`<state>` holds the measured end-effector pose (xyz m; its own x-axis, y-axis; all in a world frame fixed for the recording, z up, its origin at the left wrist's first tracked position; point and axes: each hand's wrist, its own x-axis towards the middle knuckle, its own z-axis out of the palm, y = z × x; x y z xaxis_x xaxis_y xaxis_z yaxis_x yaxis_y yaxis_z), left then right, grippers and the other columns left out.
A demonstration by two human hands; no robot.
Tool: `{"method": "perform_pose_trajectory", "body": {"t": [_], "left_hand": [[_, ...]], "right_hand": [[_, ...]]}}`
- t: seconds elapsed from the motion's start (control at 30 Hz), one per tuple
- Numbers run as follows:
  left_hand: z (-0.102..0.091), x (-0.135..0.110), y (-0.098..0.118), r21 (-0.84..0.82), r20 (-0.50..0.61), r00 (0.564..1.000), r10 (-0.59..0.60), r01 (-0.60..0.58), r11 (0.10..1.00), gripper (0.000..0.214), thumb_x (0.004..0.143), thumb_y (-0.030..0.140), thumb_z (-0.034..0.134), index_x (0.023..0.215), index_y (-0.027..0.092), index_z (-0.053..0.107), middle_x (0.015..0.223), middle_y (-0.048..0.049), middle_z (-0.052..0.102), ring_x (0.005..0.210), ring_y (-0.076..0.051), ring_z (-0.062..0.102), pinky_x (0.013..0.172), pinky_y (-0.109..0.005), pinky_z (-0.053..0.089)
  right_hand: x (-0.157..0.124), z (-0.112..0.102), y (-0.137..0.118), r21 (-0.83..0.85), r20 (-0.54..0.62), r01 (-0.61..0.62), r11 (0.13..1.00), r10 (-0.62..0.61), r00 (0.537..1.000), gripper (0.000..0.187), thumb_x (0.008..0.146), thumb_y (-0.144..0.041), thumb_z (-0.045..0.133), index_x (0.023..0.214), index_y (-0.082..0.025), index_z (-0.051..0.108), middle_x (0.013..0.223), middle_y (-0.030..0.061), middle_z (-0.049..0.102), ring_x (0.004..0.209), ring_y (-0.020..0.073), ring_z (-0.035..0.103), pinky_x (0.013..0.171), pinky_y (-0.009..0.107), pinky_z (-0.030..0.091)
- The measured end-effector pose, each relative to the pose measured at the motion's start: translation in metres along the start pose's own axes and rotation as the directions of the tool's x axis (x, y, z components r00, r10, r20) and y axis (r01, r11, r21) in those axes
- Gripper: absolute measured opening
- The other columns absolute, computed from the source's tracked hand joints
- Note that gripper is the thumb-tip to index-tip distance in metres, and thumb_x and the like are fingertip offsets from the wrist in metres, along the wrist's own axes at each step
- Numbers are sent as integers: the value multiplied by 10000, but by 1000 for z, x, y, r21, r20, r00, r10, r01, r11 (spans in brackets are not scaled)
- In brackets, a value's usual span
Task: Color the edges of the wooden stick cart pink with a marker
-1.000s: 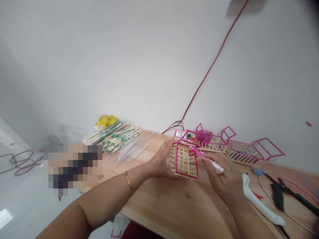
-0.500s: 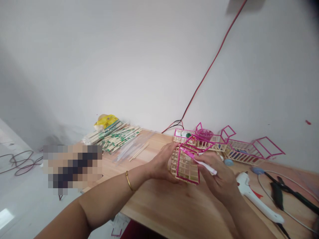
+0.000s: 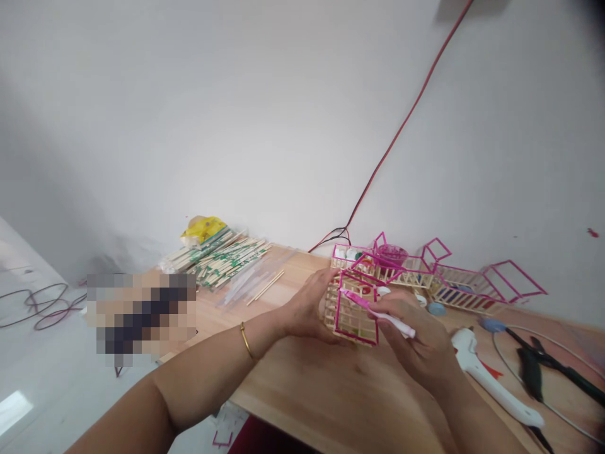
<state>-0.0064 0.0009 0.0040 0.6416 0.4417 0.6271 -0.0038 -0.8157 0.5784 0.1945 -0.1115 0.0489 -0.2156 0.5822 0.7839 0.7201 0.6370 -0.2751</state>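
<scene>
My left hand [image 3: 309, 309] is closed around the left side of a small basket-like frame [image 3: 358, 340] built of thin wooden sticks. Its outer edges are painted pink, while the inner slats are bare wood. Between the fingers of my right hand [image 3: 411, 331] is a paintbrush [image 3: 394, 323] with a white handle and a pink-coated front end. The brush tip lies at the upper left edge of the frame; whether it touches the stick I cannot tell. Behind the frame stands a tub of pink paint [image 3: 393, 254].
More stick frames with pink edges [image 3: 491, 287] stand along the wall. A white glue gun [image 3: 501, 391] and black-handled pliers [image 3: 532, 372] lie at right on the wooden table [image 3: 283, 391]. Bundled wooden sticks [image 3: 231, 261] and a yellow bag [image 3: 204, 229] are at the back left.
The brush tip has moved slightly down along the frame's upper left edge. My left hand keeps its hold on the frame, and the whole view has shifted a little.
</scene>
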Motion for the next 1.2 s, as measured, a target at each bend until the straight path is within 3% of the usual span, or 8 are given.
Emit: {"method": "perform_pose_trajectory", "body": {"t": [0.17, 0.33, 0.53, 0.7, 0.93, 1.2], "left_hand": [[-2, 5, 7, -33, -40, 999, -4, 3, 999, 1109, 480, 514, 875, 1417, 196, 375, 1354, -151, 529, 1255, -364, 531, 1109, -492, 430], [-8, 15, 19, -29, -4, 1000, -11, 11, 1000, 945, 520, 507, 846, 1333, 184, 489, 1289, -135, 587, 1225, -378, 552, 1106, -496, 440], [-8, 14, 20, -51, 8, 998, -57, 57, 997, 989, 462, 523, 879, 1322, 202, 511, 1270, -121, 595, 1208, -370, 558, 1083, -481, 459], [-3, 5, 6, -75, 11, 1000, -6, 7, 997, 1176, 418, 539, 901, 1421, 201, 390, 1378, -153, 519, 1265, -378, 515, 1126, -520, 426], [1, -2, -3, -53, 41, 994, 102, -100, 994, 1248, 467, 455, 914, 1484, 211, 234, 1420, -167, 465, 1325, -367, 479, 1150, -509, 401], [1, -3, -3, -18, 62, 990, 124, -123, 992, 1227, 487, 440, 907, 1484, 224, 225, 1436, -169, 461, 1353, -371, 467, 1171, -515, 373]], "right_hand": [[0, -1, -3, 33, 4, 7, 999, -8, 1000, 133, 931, -300, 579, 955, -232, 691, 819, 34, 687, 779, 160, 649, 679, 280, 503], [0, -1, -5, 82, 32, 18, 996, -21, 999, 133, 919, -289, 586, 942, -232, 704, 811, 39, 696, 757, 165, 647, 681, 295, 513], [0, -3, -4, 87, 25, -6, 996, 4, 1000, 139, 918, -289, 590, 934, -227, 713, 787, 37, 699, 718, 161, 649, 642, 282, 511], [-1, -3, 0, 49, -2, -27, 998, 27, 1000, 148, 932, -287, 569, 945, -231, 706, 806, 30, 698, 764, 160, 659, 670, 274, 517], [-4, -4, 6, -39, -60, -60, 997, 57, 997, 176, 942, -329, 560, 973, -235, 706, 864, 43, 707, 785, 172, 672, 685, 289, 520], [-5, -5, 9, -60, -62, -50, 997, 46, 997, 196, 947, -355, 561, 1013, -235, 701, 903, 57, 710, 837, 187, 669, 726, 312, 524]]}}
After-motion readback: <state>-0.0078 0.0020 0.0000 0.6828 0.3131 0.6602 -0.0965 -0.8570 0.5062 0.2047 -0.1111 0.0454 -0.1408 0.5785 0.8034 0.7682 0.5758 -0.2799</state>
